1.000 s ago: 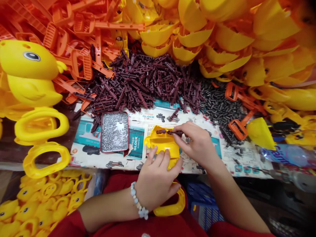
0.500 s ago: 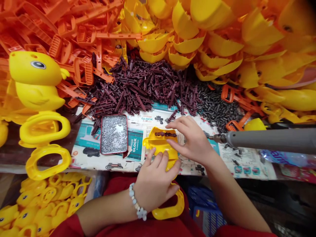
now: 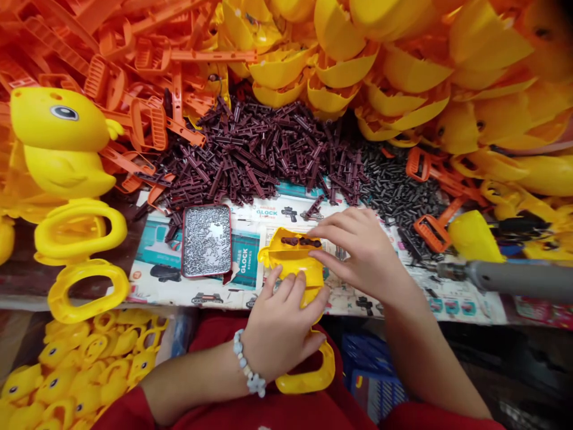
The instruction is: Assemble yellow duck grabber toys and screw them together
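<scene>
The person's left hand (image 3: 282, 349), wearing a bead bracelet (image 3: 245, 364), has its grip closed over a yellow plastic duck body (image 3: 293, 269), which sits at the middle of the frame on the front of the table (image 3: 483, 310). A yellow loop handle (image 3: 308, 375) sticks out below that hand, over the person's lap. The right hand (image 3: 362, 257) lies just to the right of the duck body, with its grip spread and its thumb at the body's right edge, pinching nothing. Two dark red plastic pieces (image 3: 301, 242) lie in a row along the upper part of the duck body.

Printed paper sheets (image 3: 244, 239) cover the table, and a metal tray of small silver pins (image 3: 206, 240) sits on them, left of the hands. A grey electric screwdriver (image 3: 514, 278) lies across the right side, with no hand on it. Behind are a heap of dark red pieces (image 3: 255, 155), black pins (image 3: 398, 200), orange plastic parts (image 3: 134, 65) at upper left and yellow shells (image 3: 385, 60) at upper right. Small yellow ducks (image 3: 80, 358) pile up at lower left.
</scene>
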A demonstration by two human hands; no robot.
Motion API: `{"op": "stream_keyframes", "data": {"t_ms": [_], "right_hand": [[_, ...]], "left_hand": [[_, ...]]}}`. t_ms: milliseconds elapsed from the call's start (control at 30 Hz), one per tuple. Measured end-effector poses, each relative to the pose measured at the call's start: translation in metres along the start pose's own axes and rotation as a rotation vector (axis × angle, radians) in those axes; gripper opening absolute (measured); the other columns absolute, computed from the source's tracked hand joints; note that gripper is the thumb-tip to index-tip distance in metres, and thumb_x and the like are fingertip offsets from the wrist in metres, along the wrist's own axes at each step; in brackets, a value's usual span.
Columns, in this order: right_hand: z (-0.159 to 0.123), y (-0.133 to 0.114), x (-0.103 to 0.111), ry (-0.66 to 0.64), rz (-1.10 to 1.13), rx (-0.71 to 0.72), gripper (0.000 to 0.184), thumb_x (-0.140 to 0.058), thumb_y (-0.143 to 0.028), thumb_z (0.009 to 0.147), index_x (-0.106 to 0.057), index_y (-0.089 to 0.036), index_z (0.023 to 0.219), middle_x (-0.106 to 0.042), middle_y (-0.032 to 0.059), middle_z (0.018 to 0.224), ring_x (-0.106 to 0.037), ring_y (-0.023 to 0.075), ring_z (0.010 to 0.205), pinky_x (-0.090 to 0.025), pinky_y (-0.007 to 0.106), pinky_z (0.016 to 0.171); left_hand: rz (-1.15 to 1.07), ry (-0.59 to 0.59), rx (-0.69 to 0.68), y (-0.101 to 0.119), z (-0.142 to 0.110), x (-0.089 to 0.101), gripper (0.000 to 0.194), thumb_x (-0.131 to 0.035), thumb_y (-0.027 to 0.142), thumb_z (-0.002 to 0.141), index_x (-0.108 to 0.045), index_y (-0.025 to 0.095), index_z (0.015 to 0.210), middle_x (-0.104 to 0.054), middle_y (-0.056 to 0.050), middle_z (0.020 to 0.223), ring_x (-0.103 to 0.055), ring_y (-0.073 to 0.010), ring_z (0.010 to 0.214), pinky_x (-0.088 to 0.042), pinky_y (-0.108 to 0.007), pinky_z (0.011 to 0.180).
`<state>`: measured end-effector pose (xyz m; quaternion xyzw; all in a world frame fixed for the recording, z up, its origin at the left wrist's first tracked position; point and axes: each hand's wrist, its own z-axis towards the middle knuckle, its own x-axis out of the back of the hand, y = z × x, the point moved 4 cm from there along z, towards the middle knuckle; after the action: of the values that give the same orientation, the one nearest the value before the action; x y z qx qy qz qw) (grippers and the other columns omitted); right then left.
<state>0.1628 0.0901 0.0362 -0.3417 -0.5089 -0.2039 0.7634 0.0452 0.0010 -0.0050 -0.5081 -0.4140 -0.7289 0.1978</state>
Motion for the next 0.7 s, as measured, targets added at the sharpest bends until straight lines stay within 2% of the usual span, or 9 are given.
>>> {"op": "stream_keyframes", "data": {"t_ms": [200, 400, 567, 700], "right_hand": [[-0.007, 0.003, 0.000, 0.055, 0.022, -0.005, 0.022, -0.047, -0.026, 0.098, -0.059, -0.014, 0.085, -0.057, 0.0018, 0.084, -0.047, 0.0174, 0.081, -0.028, 0.033, 0.077], [0.003, -0.006, -0.001, 0.073, -0.020, 0.004, 0.036, -0.041, -0.044, 0.100, -0.059, -0.012, 0.100, -0.055, 0.0059, 0.094, -0.046, 0.0203, 0.086, -0.029, 0.034, 0.077], [0.013, -0.014, -0.010, 0.122, -0.013, 0.062, 0.026, -0.041, -0.025, 0.100, -0.059, -0.012, 0.088, -0.056, 0.0033, 0.083, -0.046, 0.0175, 0.080, -0.028, 0.034, 0.077], [0.015, -0.015, -0.012, 0.117, -0.002, 0.082, 0.025, -0.041, -0.020, 0.099, -0.061, -0.013, 0.085, -0.057, 0.0028, 0.082, -0.046, 0.0161, 0.078, -0.027, 0.034, 0.077]], "left_hand": [[0.019, -0.019, 0.011, 0.001, 0.001, -0.001, 0.064, -0.071, 0.050, 0.066, -0.053, 0.026, 0.122, -0.062, -0.012, 0.114, -0.057, -0.0261, 0.105, -0.033, -0.047, 0.103], [0.011, -0.017, 0.012, 0.002, 0.001, -0.001, 0.061, -0.071, 0.050, 0.066, -0.055, 0.025, 0.119, -0.062, -0.011, 0.110, -0.056, -0.0265, 0.105, -0.033, -0.048, 0.102], [0.005, -0.021, 0.022, 0.000, 0.002, 0.001, 0.057, -0.071, 0.050, 0.067, -0.057, 0.024, 0.116, -0.062, -0.012, 0.110, -0.056, -0.0267, 0.104, -0.033, -0.047, 0.103], [-0.014, -0.032, 0.021, 0.001, 0.003, -0.003, 0.058, -0.070, 0.050, 0.067, -0.055, 0.024, 0.117, -0.061, -0.013, 0.113, -0.056, -0.0271, 0.105, -0.034, -0.048, 0.103]]}}
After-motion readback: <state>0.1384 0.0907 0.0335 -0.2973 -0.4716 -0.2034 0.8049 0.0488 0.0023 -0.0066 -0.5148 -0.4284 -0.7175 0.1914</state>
